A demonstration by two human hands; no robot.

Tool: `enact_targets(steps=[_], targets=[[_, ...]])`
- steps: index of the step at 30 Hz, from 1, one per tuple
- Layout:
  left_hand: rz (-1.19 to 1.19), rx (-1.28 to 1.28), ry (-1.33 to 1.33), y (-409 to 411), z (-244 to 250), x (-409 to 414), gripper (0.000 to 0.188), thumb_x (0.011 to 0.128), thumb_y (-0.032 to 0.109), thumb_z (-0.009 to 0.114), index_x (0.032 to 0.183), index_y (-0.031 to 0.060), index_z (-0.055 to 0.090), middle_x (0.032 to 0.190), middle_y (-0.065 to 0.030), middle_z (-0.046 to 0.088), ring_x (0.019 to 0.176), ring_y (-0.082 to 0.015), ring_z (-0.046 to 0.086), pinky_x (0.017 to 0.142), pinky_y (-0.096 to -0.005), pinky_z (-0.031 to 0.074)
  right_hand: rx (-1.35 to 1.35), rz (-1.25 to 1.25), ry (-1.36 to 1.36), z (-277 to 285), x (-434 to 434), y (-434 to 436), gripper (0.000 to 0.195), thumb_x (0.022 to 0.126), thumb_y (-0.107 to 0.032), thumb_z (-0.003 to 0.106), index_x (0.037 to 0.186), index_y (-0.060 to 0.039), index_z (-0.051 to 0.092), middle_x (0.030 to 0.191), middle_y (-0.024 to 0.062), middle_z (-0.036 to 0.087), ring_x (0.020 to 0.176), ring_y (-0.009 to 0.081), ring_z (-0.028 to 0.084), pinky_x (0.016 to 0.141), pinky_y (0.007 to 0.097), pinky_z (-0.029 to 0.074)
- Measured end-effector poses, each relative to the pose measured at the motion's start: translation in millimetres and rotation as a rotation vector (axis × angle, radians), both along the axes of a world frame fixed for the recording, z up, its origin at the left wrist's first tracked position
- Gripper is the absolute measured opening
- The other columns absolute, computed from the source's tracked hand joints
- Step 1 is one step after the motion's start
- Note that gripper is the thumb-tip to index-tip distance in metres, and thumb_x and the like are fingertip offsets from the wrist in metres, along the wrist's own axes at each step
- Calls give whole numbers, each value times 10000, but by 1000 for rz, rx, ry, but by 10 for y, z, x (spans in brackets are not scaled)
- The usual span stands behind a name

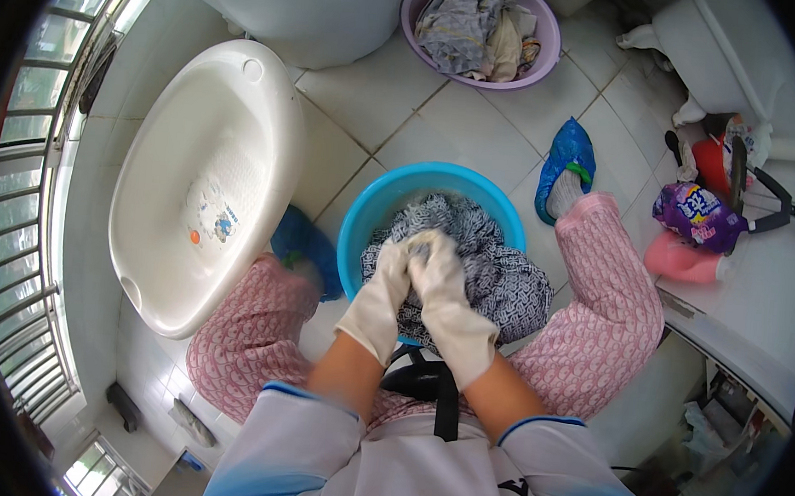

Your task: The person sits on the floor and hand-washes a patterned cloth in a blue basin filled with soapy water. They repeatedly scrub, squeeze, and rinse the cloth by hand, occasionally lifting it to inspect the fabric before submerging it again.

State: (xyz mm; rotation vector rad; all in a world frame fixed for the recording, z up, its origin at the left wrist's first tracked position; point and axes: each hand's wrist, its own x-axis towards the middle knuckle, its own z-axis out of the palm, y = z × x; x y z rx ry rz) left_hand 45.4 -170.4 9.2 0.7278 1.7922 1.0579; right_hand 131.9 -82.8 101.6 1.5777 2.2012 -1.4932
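Both my hands wear cream rubber gloves and meet over a turquoise plastic basin (359, 245) on the floor. A black-and-white patterned cloth (499, 276) fills the basin and hangs over its right rim. My left hand (394, 258) and my right hand (437, 261) press together, with a small bunch of the cloth pinched between them. The fingers are slightly blurred, and the gloves hide part of the fabric. Below the cloth's surface, the inside of the basin is hidden.
On my left a white plastic baby bathtub (161, 162) leans tilted. A lilac basin (412, 35) of clothes stands ahead on the tiled floor (412, 138). To the right, a purple detergent bag (700, 214) and a pink bottle (683, 260) lie on a white surface (760, 308).
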Motion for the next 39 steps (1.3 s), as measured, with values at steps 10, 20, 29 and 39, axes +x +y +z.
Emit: enact_targets(steps=[10,20,29,39], targets=[[867,105,-839,239,1082,335,259,1021,115,538,1240,38,653,1072,-110,721,971,-182,675,854,-307,525,-201,169,25,718,96,-91,555,944,-400,672,1432,-192,511,1314,225,636,1188,403,628,1056,437,471],[674,443,-1271,-208,462,320,365,1050,299,483,1302,70,613,1170,-132,656,1056,-265,626,962,-396,517,-67,130,321,386,209,-121,472,950,-371,633,1370,-157,595,1327,188,637,1215,353,617,1029,428,492],[662,95,-738,-475,219,468,363,1090,238,374,1133,55,685,1059,-149,696,1016,-273,650,900,-353,502,96,-142,269,104,45,-65,201,961,-264,618,1102,-140,692,1202,128,695,1125,314,653,968,383,519],[476,94,-569,-226,658,478,324,1095,251,418,1254,44,610,1175,-102,651,1062,-211,610,942,-360,495,184,-208,143,86,10,116,335,960,-370,654,914,-40,679,929,203,688,876,399,668,789,479,535]])
